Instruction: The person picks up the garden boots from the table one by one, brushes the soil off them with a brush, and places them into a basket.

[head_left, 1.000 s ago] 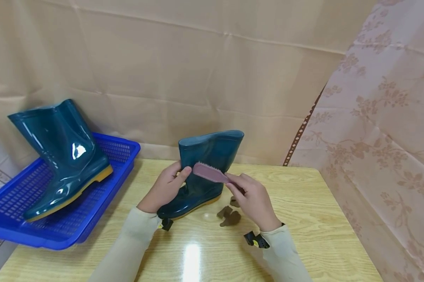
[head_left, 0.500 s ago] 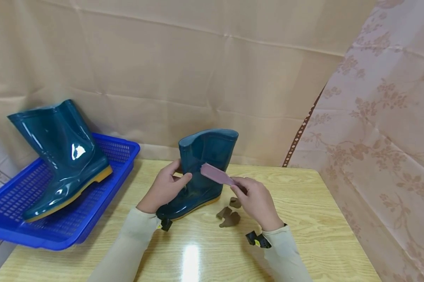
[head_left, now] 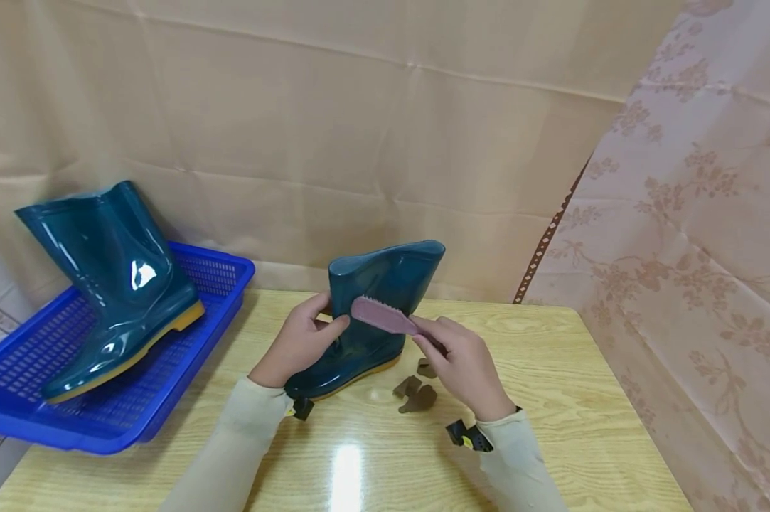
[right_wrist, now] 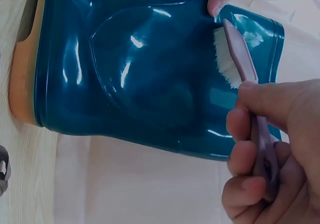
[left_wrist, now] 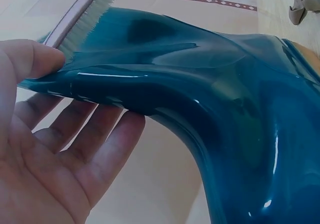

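Observation:
A dark teal rain boot (head_left: 359,341) with a yellow sole stands on the table, toe pointing left. My left hand (head_left: 301,338) holds its shaft from the front, thumb on the near side and fingers on the far side, as the left wrist view shows. My right hand (right_wrist: 280,149) grips the handle of a mauve scrub brush (head_left: 381,315). In the right wrist view, the brush's white bristles (right_wrist: 226,58) lie against the boot's shaft, close to my left thumb (left_wrist: 37,58).
Several crumpled brown scraps (head_left: 419,397) lie on the wooden table (head_left: 538,398) by the boot's heel. At left, a blue plastic basket (head_left: 109,442) holds a second teal boot (head_left: 112,284). A beige cloth (head_left: 359,142) hangs behind.
The brush has gone right along the shaft and come back left. The boot's top leaned left, then swung back right. The left hand has stayed at the shaft.

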A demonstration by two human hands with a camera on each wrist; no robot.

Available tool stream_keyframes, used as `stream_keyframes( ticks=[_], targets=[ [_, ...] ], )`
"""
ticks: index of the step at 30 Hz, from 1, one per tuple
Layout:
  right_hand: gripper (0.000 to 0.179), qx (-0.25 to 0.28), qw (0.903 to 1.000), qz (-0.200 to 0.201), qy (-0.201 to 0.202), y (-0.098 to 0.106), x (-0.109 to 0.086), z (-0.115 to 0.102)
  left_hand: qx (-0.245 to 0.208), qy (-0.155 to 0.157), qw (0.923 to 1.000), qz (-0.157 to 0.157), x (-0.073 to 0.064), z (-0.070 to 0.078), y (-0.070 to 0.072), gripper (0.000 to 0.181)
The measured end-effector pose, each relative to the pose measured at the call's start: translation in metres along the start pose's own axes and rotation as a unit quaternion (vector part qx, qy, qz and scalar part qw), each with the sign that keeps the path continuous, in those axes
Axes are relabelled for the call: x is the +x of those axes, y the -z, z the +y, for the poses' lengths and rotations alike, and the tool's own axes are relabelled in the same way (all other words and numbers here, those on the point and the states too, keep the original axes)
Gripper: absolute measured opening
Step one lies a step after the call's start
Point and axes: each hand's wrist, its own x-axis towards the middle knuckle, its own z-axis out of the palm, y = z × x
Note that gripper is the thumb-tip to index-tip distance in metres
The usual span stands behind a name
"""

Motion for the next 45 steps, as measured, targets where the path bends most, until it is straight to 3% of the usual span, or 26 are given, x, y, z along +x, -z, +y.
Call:
stream_keyframes(
  ticks=[11, 17, 21, 28, 31, 37, 45],
  targets=[
    [0.024, -0.018, 0.9955, 0.010, -0.093, -0.001, 0.000, 0.007, -0.012, 0.009, 0.9999, -0.007, -0.001, 0.001, 0.003, 0.044],
    [0.023, -0.027, 0.9941, 0.023, -0.103, -0.001, 0.000, 0.010, -0.022, -0.005, 0.9995, -0.020, 0.000, -0.007, 0.007, 0.040],
    [0.024, -0.010, 0.9967, 0.034, -0.073, 0.000, 0.000, 0.009, -0.021, -0.007, 0.9996, -0.016, -0.001, -0.007, 0.010, 0.036],
    [0.029, 0.034, 0.9980, 0.019, 0.049, -0.001, -0.001, 0.005, -0.015, -0.010, 0.9998, -0.004, -0.002, -0.003, 0.011, 0.031],
    [0.030, 0.037, 0.9967, 0.016, 0.071, -0.002, 0.000, 0.003, -0.014, -0.018, 0.9997, -0.004, -0.002, -0.002, 0.011, 0.029],
    [0.030, 0.027, 0.9989, 0.019, 0.032, -0.005, 0.000, 0.003, -0.024, -0.028, 0.9992, -0.012, -0.003, -0.003, 0.010, 0.029],
    [0.030, -0.021, 0.9972, -0.019, -0.069, -0.004, -0.001, 0.013, -0.035, -0.022, 0.9991, -0.006, 0.000, -0.005, 0.010, 0.034]
  ],
)
